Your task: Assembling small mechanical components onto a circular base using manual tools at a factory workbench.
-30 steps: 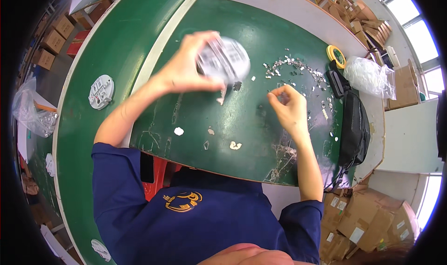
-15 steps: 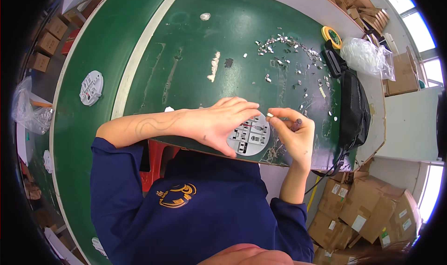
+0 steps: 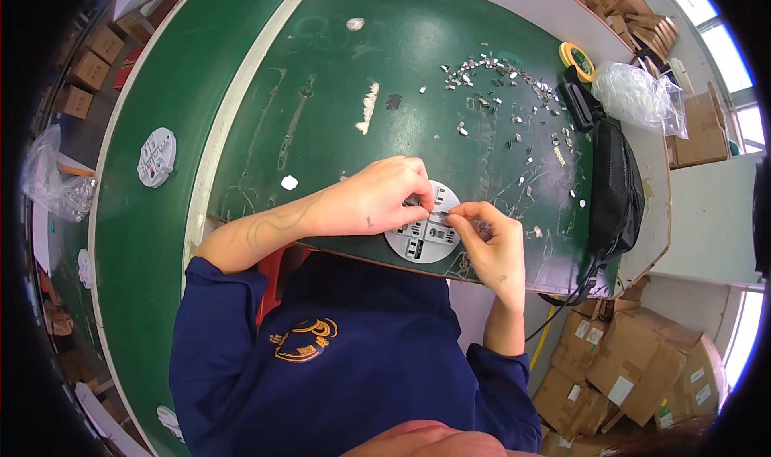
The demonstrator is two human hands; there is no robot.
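Observation:
A round light-grey plastic disc with dark slots and small raised compartments lies near the table's front edge. My left hand is over its far left part, thumb and fingers pinched together above the surface. From the right, my right hand pinches thumb and forefinger close to the left fingertips, over the disc's upper right part. Whatever lies between either pair of fingertips is too small or hidden to make out. The fingers cover part of the disc's face.
Many small metallic and white pieces are scattered at the far right. Beside them are a yellow tape roll, a clear plastic bag and a black bag. Another grey disc sits on the green strip at left, beyond a pale rail.
My left hand has gone from spread fingers to a pinch over the disc. My right hand, which held a small pale piece beside the disc, has moved left and down onto it.

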